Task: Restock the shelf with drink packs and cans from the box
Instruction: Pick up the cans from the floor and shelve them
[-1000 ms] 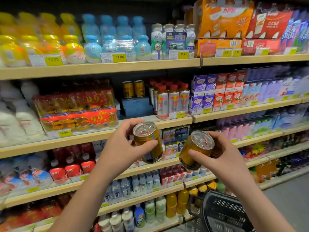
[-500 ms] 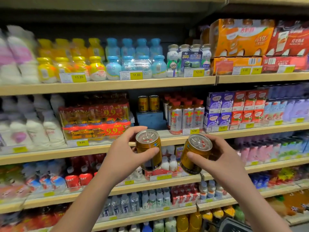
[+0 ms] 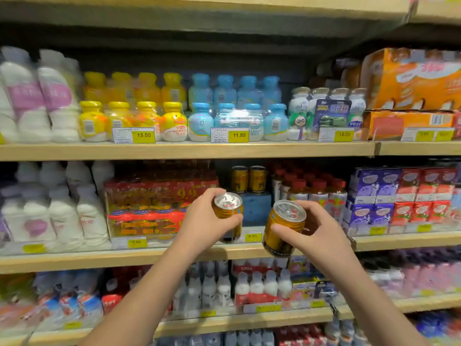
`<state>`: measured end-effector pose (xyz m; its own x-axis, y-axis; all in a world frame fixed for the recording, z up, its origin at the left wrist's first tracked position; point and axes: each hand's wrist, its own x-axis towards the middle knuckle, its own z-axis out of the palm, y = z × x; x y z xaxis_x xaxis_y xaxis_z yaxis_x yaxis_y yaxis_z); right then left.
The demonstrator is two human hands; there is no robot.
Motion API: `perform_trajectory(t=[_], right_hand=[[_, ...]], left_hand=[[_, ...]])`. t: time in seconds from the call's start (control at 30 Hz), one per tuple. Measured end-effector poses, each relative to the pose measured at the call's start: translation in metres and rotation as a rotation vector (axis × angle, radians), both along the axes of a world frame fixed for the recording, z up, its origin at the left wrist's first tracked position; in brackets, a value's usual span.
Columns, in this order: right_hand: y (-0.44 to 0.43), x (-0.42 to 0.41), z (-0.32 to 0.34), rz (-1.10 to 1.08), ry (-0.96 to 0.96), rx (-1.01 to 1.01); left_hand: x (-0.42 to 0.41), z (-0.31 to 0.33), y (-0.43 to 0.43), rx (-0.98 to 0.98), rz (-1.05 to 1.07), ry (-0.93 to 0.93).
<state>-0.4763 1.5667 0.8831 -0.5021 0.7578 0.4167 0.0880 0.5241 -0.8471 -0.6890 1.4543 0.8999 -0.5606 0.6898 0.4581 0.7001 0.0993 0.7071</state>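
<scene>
Fingers of the left hand were curled round the upright gold can, with the thumb pressed on its near wall. The right hand pinched the tilted gold can the same way, its lid leaning toward the left hand. Both cans were in the air in front of the middle shelf, just over its front edge and not yet set down.

Their place looked to be beside the two shelved cans, which stood on the blue box toward the back edge, between the red-wrapped pack and the red-capped bottles. To do it well, the tilted can would probably need righting before it went in. One can should go in at a time, base flat on the box and label forward. The wrists should stay clear of the bottles at the right, which looked easy to knock.

Compared with a second before, both hands had risen from the level of the shelf below to this one. The view had lifted too: the basket at the lower right corner had dropped out of sight. The grips themselves looked unchanged.
</scene>
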Motion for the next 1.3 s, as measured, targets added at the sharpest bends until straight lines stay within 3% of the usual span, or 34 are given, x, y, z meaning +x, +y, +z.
perform_trajectory(t=[0.3,0.73,0.97,1.13,1.3], right_hand=[[0.047,-0.058,0.003,-0.011,0.011,-0.018],[0.109,-0.057,-0.004,0.036,-0.028,0.003],[0.123,-0.051,-0.01,0.065,-0.034,-0.012],[0.127,-0.051,-0.014,0.076,-0.022,-0.026],[0.127,-0.053,-0.018,0.082,-0.023,-0.044]], left_hand=[[-0.039,-0.024,0.089,-0.131,0.05,0.077],[-0.038,-0.061,0.155,-0.432,0.243,0.101],[-0.035,-0.071,0.166,-0.463,0.33,0.136],[-0.031,-0.074,0.17,-0.53,0.356,0.236],[-0.029,-0.075,0.167,-0.623,0.39,0.465]])
